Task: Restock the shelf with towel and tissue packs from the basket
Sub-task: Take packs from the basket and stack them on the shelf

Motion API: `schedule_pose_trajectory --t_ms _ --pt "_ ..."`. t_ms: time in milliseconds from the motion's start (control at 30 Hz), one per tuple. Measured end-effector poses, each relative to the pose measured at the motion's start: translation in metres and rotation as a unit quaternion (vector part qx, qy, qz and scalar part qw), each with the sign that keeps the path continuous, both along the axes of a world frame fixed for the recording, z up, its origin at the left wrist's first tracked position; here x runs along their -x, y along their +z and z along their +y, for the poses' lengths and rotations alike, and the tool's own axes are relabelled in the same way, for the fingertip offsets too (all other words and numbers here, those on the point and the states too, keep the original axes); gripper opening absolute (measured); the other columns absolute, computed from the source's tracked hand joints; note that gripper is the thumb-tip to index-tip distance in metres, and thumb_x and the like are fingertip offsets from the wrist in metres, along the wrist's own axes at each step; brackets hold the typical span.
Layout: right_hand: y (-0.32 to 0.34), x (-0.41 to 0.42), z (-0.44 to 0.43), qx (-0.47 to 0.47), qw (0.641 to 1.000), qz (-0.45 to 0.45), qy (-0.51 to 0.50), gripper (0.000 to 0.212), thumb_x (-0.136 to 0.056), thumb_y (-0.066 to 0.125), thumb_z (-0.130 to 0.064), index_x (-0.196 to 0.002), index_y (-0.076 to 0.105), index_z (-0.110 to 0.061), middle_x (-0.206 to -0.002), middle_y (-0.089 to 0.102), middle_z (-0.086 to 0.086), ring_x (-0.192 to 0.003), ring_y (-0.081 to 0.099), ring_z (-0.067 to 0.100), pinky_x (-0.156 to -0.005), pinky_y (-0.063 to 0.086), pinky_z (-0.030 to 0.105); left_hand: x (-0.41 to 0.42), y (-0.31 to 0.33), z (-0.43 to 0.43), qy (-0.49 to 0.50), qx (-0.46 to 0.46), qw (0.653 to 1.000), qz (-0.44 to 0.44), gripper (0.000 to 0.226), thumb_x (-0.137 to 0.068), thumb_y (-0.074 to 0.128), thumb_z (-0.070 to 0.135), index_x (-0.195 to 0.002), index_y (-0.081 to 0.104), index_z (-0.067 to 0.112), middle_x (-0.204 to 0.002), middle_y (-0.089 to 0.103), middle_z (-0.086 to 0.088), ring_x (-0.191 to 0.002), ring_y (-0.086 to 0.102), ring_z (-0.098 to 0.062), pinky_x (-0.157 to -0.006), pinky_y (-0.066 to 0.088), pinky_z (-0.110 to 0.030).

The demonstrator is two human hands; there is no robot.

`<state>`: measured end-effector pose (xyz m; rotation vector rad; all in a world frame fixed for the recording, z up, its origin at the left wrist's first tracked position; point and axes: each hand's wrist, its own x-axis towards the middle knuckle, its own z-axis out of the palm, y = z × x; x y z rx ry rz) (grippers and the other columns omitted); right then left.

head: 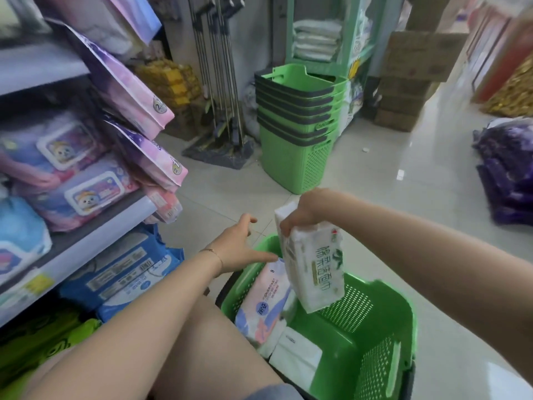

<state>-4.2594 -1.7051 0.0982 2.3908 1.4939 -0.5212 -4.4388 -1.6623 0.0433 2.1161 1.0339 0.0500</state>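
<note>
My right hand [301, 212] grips the top end of a white towel pack with green print [315, 265], which hangs tilted above the green basket [377, 316] on the floor. My left hand [240, 243] is open with fingers spread, just left of that pack above the basket's near-left rim, holding nothing. Inside the basket a pink and white tissue pack [264, 303] leans against the left wall, and a plain white pack [297, 353] lies on the bottom. The shelf [95, 235] to my left carries wipe packs and pink packs.
A stack of green baskets [297, 116] stands on the floor ahead, with mops [219, 82] leaning left of it. Cardboard boxes [409, 82] are piled at the back right. Purple packs [507, 168] lie on the floor at the right. Blue packs [127, 272] fill the lower shelf.
</note>
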Motion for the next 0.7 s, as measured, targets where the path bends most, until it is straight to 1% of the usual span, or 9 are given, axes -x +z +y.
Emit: schedule_pose_trajectory --t_ms 100,200,267,333,400,467,567,667,700 --pt "0.039 0.028 0.004 -0.028 0.998 -0.037 0.043 0.066 -0.059 0.060 -0.078 -0.073 0.060 -0.014 -0.082 0.057 0.001 -0.075 0.058 0.022 -0.069 0.049 0.028 0.007 0.019 -0.004 0.056 0.053 0.994 -0.077 0.110 -0.057 0.085 0.051 -0.143 0.020 0.028 -0.133 0.044 -0.004 -0.119 0.045 -0.016 -0.089 0.038 -0.026" --pt "0.067 0.060 0.005 -0.104 0.987 -0.087 0.091 0.069 -0.064 0.063 -0.072 -0.096 0.047 -0.013 -0.078 0.049 -0.002 -0.068 0.054 0.020 -0.059 0.042 0.028 0.017 0.039 -0.006 0.089 0.123 0.976 -0.157 0.092 -0.052 0.088 0.047 -0.123 0.034 0.031 -0.118 0.056 0.003 -0.107 0.058 -0.014 -0.079 0.047 -0.028" --pt "0.074 0.079 0.009 -0.163 0.971 -0.124 0.125 0.076 -0.067 0.063 -0.067 -0.115 0.043 -0.011 -0.091 0.055 -0.002 -0.077 0.057 0.021 -0.062 0.040 0.030 0.030 0.052 -0.003 0.134 0.201 0.944 -0.226 0.085 -0.043 0.079 0.057 -0.113 0.040 0.029 -0.108 0.062 0.001 -0.097 0.068 -0.024 -0.077 0.051 -0.036" --pt "0.075 0.097 0.014 -0.212 0.950 -0.166 0.155 0.104 -0.062 0.069 -0.068 -0.136 0.030 -0.006 -0.113 0.057 0.006 -0.098 0.057 0.027 -0.068 0.038 0.033 0.047 0.064 0.004 0.199 0.278 0.901 -0.267 0.100 -0.041 0.064 0.077 -0.125 0.044 0.027 -0.116 0.059 -0.006 -0.093 0.070 -0.034 -0.074 0.053 -0.039" --pt "0.075 0.117 0.018 -0.258 0.924 -0.214 0.183 0.121 -0.053 0.075 -0.068 -0.140 0.023 -0.002 -0.116 0.054 0.011 -0.100 0.053 0.029 -0.071 0.037 0.035 0.066 0.075 0.012 0.266 0.341 0.855 -0.286 0.114 -0.038 0.046 0.095 -0.130 0.050 0.028 -0.126 0.054 -0.015 -0.090 0.069 -0.042 -0.069 0.054 -0.040" --pt "0.079 0.135 0.022 -0.317 0.896 -0.228 0.211 0.104 -0.053 0.077 -0.064 -0.127 0.034 -0.003 -0.109 0.052 0.009 -0.092 0.049 0.027 -0.069 0.034 0.033 0.082 0.086 0.017 0.297 0.359 0.831 -0.304 0.110 -0.048 0.041 0.098 -0.126 0.057 0.022 -0.127 0.055 -0.018 -0.090 0.068 -0.043 -0.070 0.053 -0.041" --pt "0.087 0.162 0.023 -0.389 0.857 -0.240 0.238 0.079 -0.063 0.072 -0.060 -0.113 0.041 -0.007 -0.105 0.049 0.009 -0.090 0.045 0.025 -0.069 0.029 0.034 0.096 0.107 0.019 0.321 0.364 0.785 -0.385 0.085 -0.067 0.047 0.085 -0.120 0.062 0.019 -0.116 0.066 -0.012 -0.096 0.065 -0.035 -0.082 0.049 -0.043" --pt "0.088 0.190 0.021 -0.453 0.788 -0.295 0.295 0.042 -0.079 0.043 -0.039 -0.108 0.053 -0.011 -0.099 0.055 0.006 -0.088 0.049 0.024 -0.070 0.034 0.033 0.107 0.131 0.015 0.347 0.394 0.727 -0.442 0.078 -0.065 0.057 0.079 -0.116 0.065 0.020 -0.108 0.070 -0.009 -0.101 0.061 -0.030 -0.080 0.050 -0.041" --pt "0.091 0.198 0.018 -0.474 0.769 -0.300 0.306 0.045 -0.077 0.029 -0.033 -0.104 0.059 -0.012 -0.093 0.058 0.004 -0.084 0.051 0.022 -0.068 0.033 0.033 0.112 0.136 0.015 0.351 0.397 0.715 -0.456 0.076 -0.063 0.061 0.076 -0.115 0.065 0.021 -0.107 0.070 -0.009 -0.103 0.061 -0.029 -0.079 0.051 -0.041"
